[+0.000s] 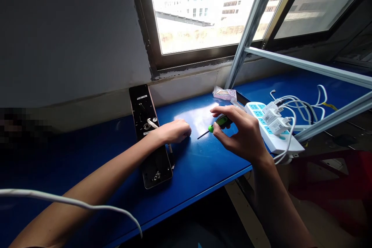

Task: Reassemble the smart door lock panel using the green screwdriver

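My right hand (pixel 240 131) is closed around the green and black handle of a screwdriver (pixel 216 124), whose thin shaft points down and left above the table. To its left, my left hand (pixel 176 131) is curled near the blue tabletop, and whatever its fingers hold, if anything, is hidden. Under my left wrist lies a long black panel (pixel 142 104) with metal fittings, white labels and a short white hose. A metal fitting (pixel 157 176) shows at the panel's near end. My forearm covers the panel's middle.
A white power strip (pixel 274 139) with plugged-in chargers and tangled white cables (pixel 302 108) stands at the right. A small pink patterned packet (pixel 225 93) lies by the wall. Metal frame bars (pixel 314 68) cross the right side. A white cable (pixel 87 204) hangs across the lower left.
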Available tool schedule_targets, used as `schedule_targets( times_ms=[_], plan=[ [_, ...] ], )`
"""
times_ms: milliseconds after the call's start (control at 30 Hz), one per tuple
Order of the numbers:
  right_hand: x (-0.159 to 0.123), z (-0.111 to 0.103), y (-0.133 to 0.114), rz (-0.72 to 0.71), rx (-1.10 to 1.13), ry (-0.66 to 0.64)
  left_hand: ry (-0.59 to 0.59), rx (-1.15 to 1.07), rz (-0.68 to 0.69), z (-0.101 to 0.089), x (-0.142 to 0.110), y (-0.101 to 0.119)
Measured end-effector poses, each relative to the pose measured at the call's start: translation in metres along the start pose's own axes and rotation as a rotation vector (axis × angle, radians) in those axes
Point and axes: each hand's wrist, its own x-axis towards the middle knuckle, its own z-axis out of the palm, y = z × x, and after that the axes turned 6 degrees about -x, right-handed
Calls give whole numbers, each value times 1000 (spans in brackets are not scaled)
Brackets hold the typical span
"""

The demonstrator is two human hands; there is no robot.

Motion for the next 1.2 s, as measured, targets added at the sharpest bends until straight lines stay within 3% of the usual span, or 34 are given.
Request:
schedule_targets(
  times_ms=[100, 200, 233, 333, 400, 500, 633, 733, 833, 1000, 1200],
  plan=[
    [2, 1, -2, -2, 28, 9, 46, -11, 17, -6, -8, 3],
    [9, 1, -9, -26, 62, 28, 140, -32, 18, -13, -32, 7],
    [13, 2, -12, -42, 79, 29, 196, -49, 10, -15, -44, 8],
    [30, 7, -23, -105, 172, 1, 523, -188, 69, -12, -87, 6],
    [44, 13, -33, -173, 247, -55, 658, -213, 72, -2, -116, 3],
    [68, 24, -53, -310, 332, -175, 763, -258, 24, 20, -155, -4],
    [103, 40, -85, -450, 323, -410, 883, -274, -115, 52, -187, -11],
    [122, 51, -105, -559, 304, -580, 929, -295, -154, 72, -198, -16],
    [132, 62, -118, -578, 280, -634, 902, -263, -113, 82, -202, -18],
    [132, 74, -126, -573, 199, -633, 872, -259, -58, 80, -202, -11],
    [124, 74, -133, -624, 162, -608, 839, -250, -60, 79, -198, -1]
  ],
)
